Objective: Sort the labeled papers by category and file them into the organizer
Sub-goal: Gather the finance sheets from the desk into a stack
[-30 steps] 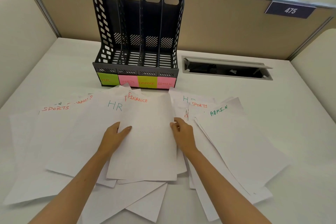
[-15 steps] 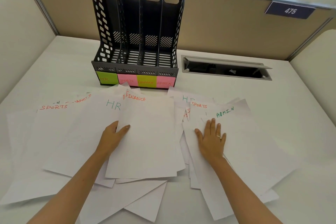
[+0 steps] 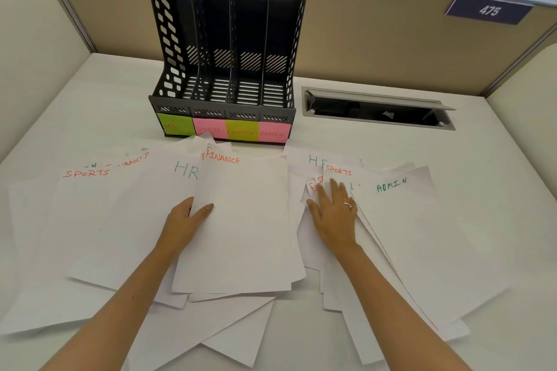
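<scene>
Several white labeled papers lie fanned across the desk. A FINANCE sheet [image 3: 244,226] lies on top in the middle, and my left hand [image 3: 188,220] pinches its left edge, thumb on top. To its left are an HR sheet [image 3: 150,208] and a SPORTS sheet [image 3: 87,220]. My right hand [image 3: 333,214] presses flat, fingers spread, on a SPORTS sheet [image 3: 339,172] in the right pile, beside an ADMIN sheet [image 3: 416,235]. The black four-slot organizer [image 3: 168,48] stands behind with all slots empty, tagged HR, SPORTS, FINANCE, ADMIN on sticky notes.
A cable hatch [image 3: 378,108] with its lid raised is set in the desk right of the organizer. Beige partition walls [image 3: 376,39] close the back and sides. A sign reading 475 [image 3: 488,10] hangs on the back wall.
My right hand left the FINANCE sheet's right edge, moved right onto the right pile, then slid up and left onto the SPORTS sheet. My left hand kept its hold.
</scene>
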{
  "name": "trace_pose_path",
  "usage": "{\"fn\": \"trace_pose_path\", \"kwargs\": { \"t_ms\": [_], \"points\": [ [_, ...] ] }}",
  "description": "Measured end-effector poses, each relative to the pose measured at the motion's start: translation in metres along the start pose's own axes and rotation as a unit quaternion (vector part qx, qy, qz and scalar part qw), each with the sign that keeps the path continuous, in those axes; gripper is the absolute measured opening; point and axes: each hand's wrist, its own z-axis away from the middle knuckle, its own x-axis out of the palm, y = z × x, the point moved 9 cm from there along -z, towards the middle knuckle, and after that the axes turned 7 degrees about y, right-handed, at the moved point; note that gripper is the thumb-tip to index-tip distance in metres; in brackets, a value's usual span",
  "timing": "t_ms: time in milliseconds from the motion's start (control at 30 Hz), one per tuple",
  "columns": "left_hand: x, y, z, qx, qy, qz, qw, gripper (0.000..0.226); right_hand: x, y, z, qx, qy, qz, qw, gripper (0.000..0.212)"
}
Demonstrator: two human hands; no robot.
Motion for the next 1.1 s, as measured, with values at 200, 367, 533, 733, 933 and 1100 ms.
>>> {"fn": "trace_pose_path", "kwargs": {
  "t_ms": [200,367,533,733,933,1100],
  "points": [
    [0.000,-0.002,-0.001,-0.007,0.004,0.000,1.000,0.027,-0.011,-0.024,-0.019,0.003,0.018,0.034,0.999,0.007],
    [-0.001,-0.001,0.000,-0.007,0.004,0.004,1.000,0.022,-0.007,-0.022,-0.026,0.021,-0.014,0.053,0.998,0.019],
    [-0.001,-0.002,-0.001,-0.007,0.000,-0.001,1.000,0.024,0.003,-0.014,-0.027,0.062,-0.020,0.040,0.997,0.023],
    [-0.001,0.001,0.001,-0.003,-0.001,-0.002,1.000,0.019,-0.003,-0.007,-0.026,0.075,-0.003,0.002,0.997,0.024],
    [-0.002,0.003,0.002,-0.003,-0.003,0.001,1.000,0.025,-0.042,-0.012,-0.040,0.107,0.076,-0.032,0.991,0.024],
    [-0.001,0.003,0.004,-0.010,-0.010,-0.003,1.000,0.036,-0.055,-0.058,-0.067,0.055,0.017,-0.038,0.998,0.026]
  ]
}}
